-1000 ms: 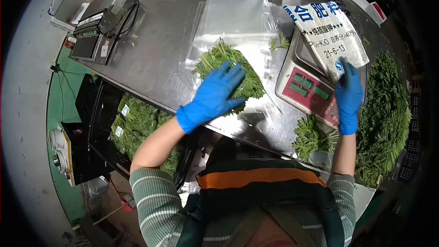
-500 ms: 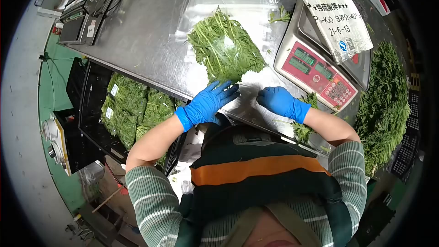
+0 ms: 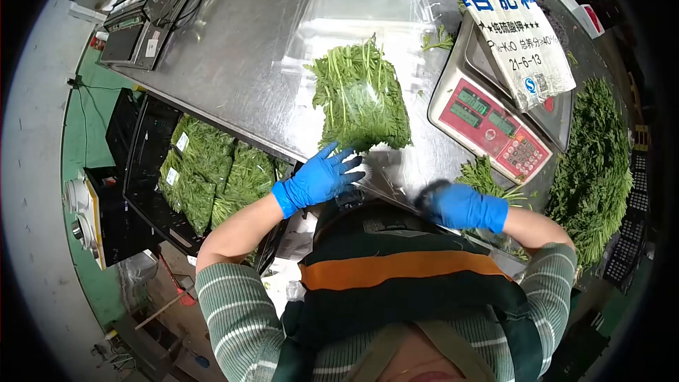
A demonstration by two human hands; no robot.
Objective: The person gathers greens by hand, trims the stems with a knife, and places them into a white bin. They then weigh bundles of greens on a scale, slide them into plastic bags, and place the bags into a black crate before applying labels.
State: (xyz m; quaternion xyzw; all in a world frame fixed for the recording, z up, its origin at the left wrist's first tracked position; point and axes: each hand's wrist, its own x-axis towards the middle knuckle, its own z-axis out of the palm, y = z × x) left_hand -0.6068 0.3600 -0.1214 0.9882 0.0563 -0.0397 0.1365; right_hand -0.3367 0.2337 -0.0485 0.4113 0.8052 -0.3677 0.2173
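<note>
A clear plastic bag packed with leafy green stems (image 3: 364, 99) lies flat on the metal table (image 3: 233, 49). At its near end is my left hand (image 3: 318, 180) in a blue glove, open, its spread fingertips at the bag's lower edge. My right hand (image 3: 463, 206), also blue-gloved, is at the table's near edge, right of the bag and apart from it. Motion smears its fingers, and a dark blur at the fingertips hides whether it holds anything. Just beyond that hand lie some loose green sprigs (image 3: 484, 178).
Right of the bag stands a red-and-white scale (image 3: 488, 131), with a printed white sack (image 3: 527, 49) over its pan. A pile of greens (image 3: 593, 170) is farther right. Flat clear bags (image 3: 361, 0) lie behind. A black crate (image 3: 145, 127) at left holds bagged greens.
The filled bag now appears straighter and lower in view. My right hand has moved right and toward my body. My left hand stays by the bag's near end, fingers spread.
</note>
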